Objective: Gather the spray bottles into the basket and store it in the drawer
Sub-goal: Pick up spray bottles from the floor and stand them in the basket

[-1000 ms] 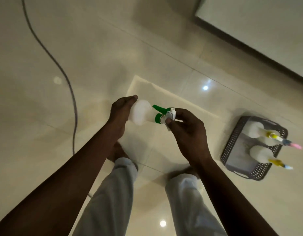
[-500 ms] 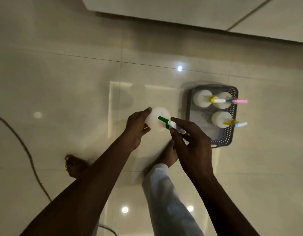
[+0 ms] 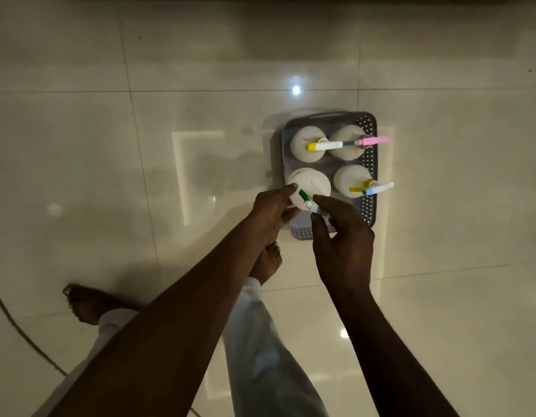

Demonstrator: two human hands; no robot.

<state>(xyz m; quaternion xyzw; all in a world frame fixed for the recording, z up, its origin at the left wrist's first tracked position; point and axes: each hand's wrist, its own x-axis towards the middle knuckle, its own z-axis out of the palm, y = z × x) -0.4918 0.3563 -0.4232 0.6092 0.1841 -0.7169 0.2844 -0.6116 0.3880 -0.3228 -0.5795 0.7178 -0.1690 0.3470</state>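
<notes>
A grey perforated basket (image 3: pixel 369 176) stands on the tiled floor. Three white spray bottles stand upright in it: one with a yellow collar (image 3: pixel 307 144), one with a pink nozzle (image 3: pixel 348 142), one with a yellow trigger and blue nozzle (image 3: pixel 352 180). A fourth white bottle with a green trigger (image 3: pixel 313 185) is over the basket's near-left corner. My left hand (image 3: pixel 271 210) grips its body. My right hand (image 3: pixel 343 236) pinches its white nozzle from the near side. I cannot tell if the bottle rests on the basket floor.
My bare feet (image 3: pixel 266 261) and white trouser legs are on the glossy floor just below the basket. A dark cable (image 3: pixel 20 329) runs across the floor at bottom left. A dark edge lines the top of the view.
Both hands have carried the green-trigger bottle right and forward, from beside the basket to over its near-left corner. The view has swung so the basket sits nearer the centre.
</notes>
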